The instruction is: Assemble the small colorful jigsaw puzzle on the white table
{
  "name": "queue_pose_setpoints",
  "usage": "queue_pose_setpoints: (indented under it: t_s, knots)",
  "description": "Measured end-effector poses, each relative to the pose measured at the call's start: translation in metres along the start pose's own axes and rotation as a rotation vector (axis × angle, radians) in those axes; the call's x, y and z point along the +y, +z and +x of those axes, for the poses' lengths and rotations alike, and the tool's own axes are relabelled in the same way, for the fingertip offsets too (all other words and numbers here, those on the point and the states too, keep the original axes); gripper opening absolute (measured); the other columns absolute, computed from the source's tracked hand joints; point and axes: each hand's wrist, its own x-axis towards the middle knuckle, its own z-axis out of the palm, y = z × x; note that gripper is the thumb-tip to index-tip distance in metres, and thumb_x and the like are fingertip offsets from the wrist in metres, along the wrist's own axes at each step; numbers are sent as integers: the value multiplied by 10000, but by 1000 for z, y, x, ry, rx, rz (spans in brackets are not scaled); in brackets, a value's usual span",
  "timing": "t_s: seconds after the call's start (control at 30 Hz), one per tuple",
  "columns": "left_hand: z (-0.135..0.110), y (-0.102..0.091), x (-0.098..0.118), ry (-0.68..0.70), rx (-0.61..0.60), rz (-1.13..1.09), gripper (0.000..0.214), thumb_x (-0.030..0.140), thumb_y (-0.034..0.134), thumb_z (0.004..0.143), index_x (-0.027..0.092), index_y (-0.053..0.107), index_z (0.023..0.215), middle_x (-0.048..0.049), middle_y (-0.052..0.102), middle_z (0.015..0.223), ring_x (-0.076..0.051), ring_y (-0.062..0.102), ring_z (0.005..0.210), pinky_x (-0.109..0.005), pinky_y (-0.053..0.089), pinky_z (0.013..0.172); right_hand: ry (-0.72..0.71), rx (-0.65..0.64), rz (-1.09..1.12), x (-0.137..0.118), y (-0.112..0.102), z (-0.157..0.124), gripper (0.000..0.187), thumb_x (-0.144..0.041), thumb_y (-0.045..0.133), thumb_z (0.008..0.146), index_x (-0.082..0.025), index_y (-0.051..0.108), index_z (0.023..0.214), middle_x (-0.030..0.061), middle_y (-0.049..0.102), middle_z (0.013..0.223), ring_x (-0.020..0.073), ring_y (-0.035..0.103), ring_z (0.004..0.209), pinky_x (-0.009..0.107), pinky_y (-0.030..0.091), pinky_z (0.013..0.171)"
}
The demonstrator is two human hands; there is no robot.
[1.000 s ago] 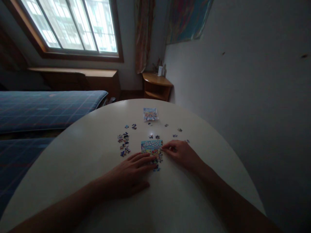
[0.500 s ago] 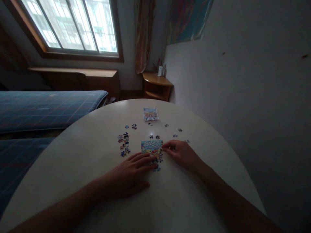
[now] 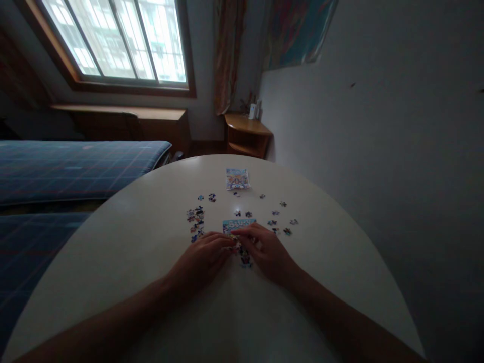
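A partly joined jigsaw puzzle [image 3: 245,259] with a light-blue lettered top edge lies on the white table, largely covered by my hands. My left hand [image 3: 206,254] is at its left side, fingers bent and pressed together at the puzzle's edge. From the right, my right hand [image 3: 266,252] reaches over the puzzle, its fingertips pinched down close to those of the left. Any single piece between the fingertips is hidden. Several loose puzzle pieces [image 3: 196,214] form a cluster to the left, and more pieces [image 3: 287,232] are scattered on the right.
A small picture sheet [image 3: 237,179] lies at the far part of the round white table [image 3: 151,201]. Beyond the table's left edge are plaid mattresses [image 3: 83,166]. A wooden corner shelf [image 3: 247,123] stands behind, and the wall [image 3: 370,176] runs along the right.
My right hand has moved left from the puzzle's right edge onto its middle, uncovering loose pieces on the right. My left hand has drawn back slightly and its fingers have bent.
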Motion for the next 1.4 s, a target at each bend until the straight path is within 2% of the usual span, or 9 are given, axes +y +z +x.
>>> queue_pose_setpoints:
  t_s: [0.17,0.27,0.4,0.63,0.83,1.0,1.13,1.33,1.4]
  knots:
    - [0,0,5,-36,69,-71,248,156,506,946,217,654,1135,-63,713,1141,-177,674,1053,-339,548,933,-18,-26,-45,-1,-2,-1,285,-215,506,958,-227,684,1180,69,706,1039,170,653,942,323,509,848]
    - [0,-2,8,-44,95,-106,265,158,517,933,230,640,1157,-54,714,1147,-175,681,1051,-338,545,936,37,-64,-1,-3,-2,-3,257,-212,540,931,-229,689,1140,45,739,972,162,681,863,306,525,789]
    - [2,-2,9,-139,122,-126,219,182,567,904,222,632,1108,-35,743,1048,-178,709,960,-322,563,861,179,-62,131,-7,1,-4,176,-262,604,899,-211,678,1050,21,756,825,155,704,725,290,532,687]
    - [6,-3,7,-194,105,-186,73,230,621,904,197,683,884,-19,728,854,-159,690,803,-274,532,759,283,-80,443,-11,8,-5,186,-357,633,875,-175,621,912,65,753,871,177,715,816,323,547,757]
    - [6,-2,4,-219,138,-171,37,179,649,872,200,672,891,-1,729,823,-150,691,756,-253,520,715,250,-131,283,-8,6,-5,206,-347,582,912,-180,703,911,44,751,875,162,687,808,292,511,753]
    - [6,-2,-1,-86,162,-100,77,170,632,896,214,681,935,-9,712,848,-150,675,778,-265,522,732,228,-152,206,-7,4,-5,275,-374,537,939,-184,735,912,39,757,867,159,674,780,275,493,719]
    - [6,-2,-6,-52,163,-46,63,205,625,923,215,681,948,-23,719,887,-161,678,821,-279,523,753,220,-158,133,-7,3,-4,303,-335,482,964,-190,745,926,27,759,855,151,666,742,265,481,693]
    - [7,-2,-12,-80,100,46,116,284,605,949,227,707,953,-36,729,923,-181,668,872,-312,521,805,163,-74,-138,-8,-7,-3,217,-253,559,918,-206,730,1044,39,761,936,176,686,827,309,495,788]
    - [8,-3,-15,-70,79,87,122,289,614,943,234,722,945,-37,730,921,-192,658,886,-329,520,816,123,-52,-239,-7,-12,-3,184,-224,589,899,-206,737,1009,43,758,930,183,682,827,325,497,798]
